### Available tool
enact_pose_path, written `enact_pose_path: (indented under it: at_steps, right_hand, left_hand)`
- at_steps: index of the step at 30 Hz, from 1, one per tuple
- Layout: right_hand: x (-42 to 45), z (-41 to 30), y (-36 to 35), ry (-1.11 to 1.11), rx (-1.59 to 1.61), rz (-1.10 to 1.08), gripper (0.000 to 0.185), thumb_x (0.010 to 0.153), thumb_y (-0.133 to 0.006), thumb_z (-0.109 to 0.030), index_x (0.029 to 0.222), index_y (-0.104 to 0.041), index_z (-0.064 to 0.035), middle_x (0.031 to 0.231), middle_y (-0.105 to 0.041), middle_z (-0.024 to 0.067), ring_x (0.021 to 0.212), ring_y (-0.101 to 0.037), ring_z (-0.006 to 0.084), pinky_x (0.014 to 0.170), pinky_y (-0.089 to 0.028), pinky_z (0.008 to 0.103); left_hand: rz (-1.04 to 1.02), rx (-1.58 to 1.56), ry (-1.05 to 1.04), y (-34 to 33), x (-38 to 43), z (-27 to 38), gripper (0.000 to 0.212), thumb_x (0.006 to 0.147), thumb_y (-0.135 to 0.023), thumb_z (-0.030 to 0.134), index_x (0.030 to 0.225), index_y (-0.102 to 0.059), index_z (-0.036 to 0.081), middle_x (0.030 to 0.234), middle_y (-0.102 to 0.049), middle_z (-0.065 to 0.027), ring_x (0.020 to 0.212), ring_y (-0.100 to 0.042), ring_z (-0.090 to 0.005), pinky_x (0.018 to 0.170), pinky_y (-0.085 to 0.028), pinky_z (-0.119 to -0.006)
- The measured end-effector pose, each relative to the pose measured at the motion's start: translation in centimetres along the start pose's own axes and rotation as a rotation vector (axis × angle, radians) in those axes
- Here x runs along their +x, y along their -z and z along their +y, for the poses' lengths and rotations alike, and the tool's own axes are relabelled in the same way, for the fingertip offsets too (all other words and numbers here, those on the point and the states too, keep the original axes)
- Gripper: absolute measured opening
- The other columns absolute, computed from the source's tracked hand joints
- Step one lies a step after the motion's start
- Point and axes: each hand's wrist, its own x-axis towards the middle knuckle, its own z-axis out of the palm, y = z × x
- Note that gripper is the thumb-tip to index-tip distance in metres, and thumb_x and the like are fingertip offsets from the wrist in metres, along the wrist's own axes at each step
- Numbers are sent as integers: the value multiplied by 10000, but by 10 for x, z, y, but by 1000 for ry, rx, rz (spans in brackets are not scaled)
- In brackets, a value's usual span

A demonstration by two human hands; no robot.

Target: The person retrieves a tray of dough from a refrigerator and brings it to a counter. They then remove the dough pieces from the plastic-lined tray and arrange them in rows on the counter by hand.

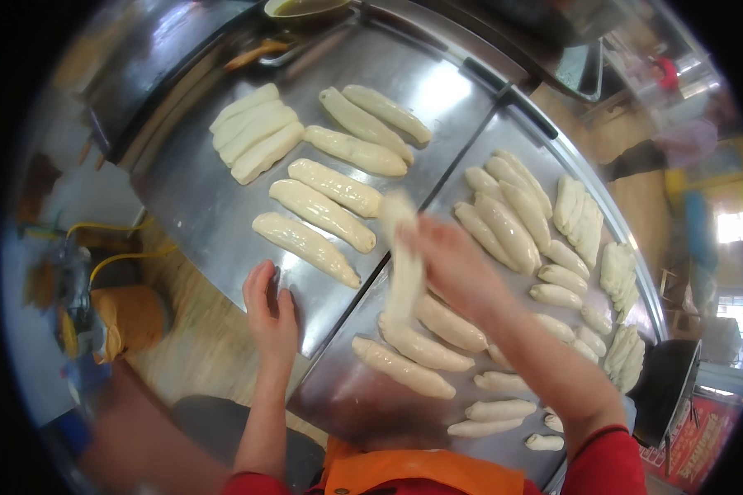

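Observation:
My right hand [449,260] grips a pale dough roll [404,278], blurred and held lengthwise over the seam between two steel tabletops. Near the left tabletop's front edge, my left hand [269,309] is empty, with thumb and fingers apart. Just beyond it lies a glossy dough roll [306,247], the closest of three side by side. Under and beside my right hand are more shiny rolls, among them a front one [402,366] on the right tabletop [347,396]. The hand and forearm hide part of that group.
Farther back on the left tabletop [179,185] sit a block of pressed-together dough strips [257,133] and more rolls [365,127]. Many smaller rolls [511,229] cover the right side. A bowl of yellowish liquid [306,7] stands at the far edge. A person [669,148] is in the background.

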Motion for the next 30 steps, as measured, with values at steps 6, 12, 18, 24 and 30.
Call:
enact_pose_path:
  at_steps: [6, 12, 18, 24, 30]
  right_hand:
    - [73, -103, -10, 240, 785, -127, 517, 842, -579, -262, 1207, -377, 45, 1089, -503, 189, 1027, -509, 241, 911, -419, 381]
    - [4, 6, -19, 319, -129, 80, 353, 852, -530, -169, 1155, -505, 11, 1121, -538, 106, 961, -545, 166, 798, -460, 289]
    - [-143, 93, 31, 200, -3, 367, 231, 889, -487, -134, 1063, -566, -4, 869, -603, 47, 722, -547, 86, 657, -459, 225]
    - [-257, 161, 78, 135, 23, 754, 258, 909, -460, -202, 1021, -594, -12, 823, -610, 43, 680, -543, 78, 597, -444, 205]
    - [-378, 237, 99, 177, 184, 1090, 279, 923, -415, -213, 1002, -601, -20, 823, -599, 34, 687, -537, 83, 630, -437, 213]
  left_hand:
    - [-40, 289, -148, -8, -1, 8, 355, 802, -493, 5, 1157, -483, 10, 1183, -456, -153, 1092, -452, -297, 923, -372, -346]
    - [-8, 264, -170, 2, 1, -2, 337, 802, -499, 22, 1139, -503, 18, 1172, -471, -150, 1081, -459, -306, 914, -377, -357]
    - [-114, 192, -164, -10, 4, -4, 354, 831, -491, 58, 1183, -467, 27, 1213, -440, -161, 1110, -433, -290, 928, -356, -360]
    - [-359, 260, -308, -22, -30, 62, 382, 881, -464, 61, 1253, -402, 3, 1274, -431, -140, 1173, -411, -217, 986, -300, -324]
    - [-805, 85, -369, -76, -116, 139, 307, 900, -410, 31, 1196, -475, -20, 1168, -528, -131, 1085, -500, -199, 945, -362, -304]
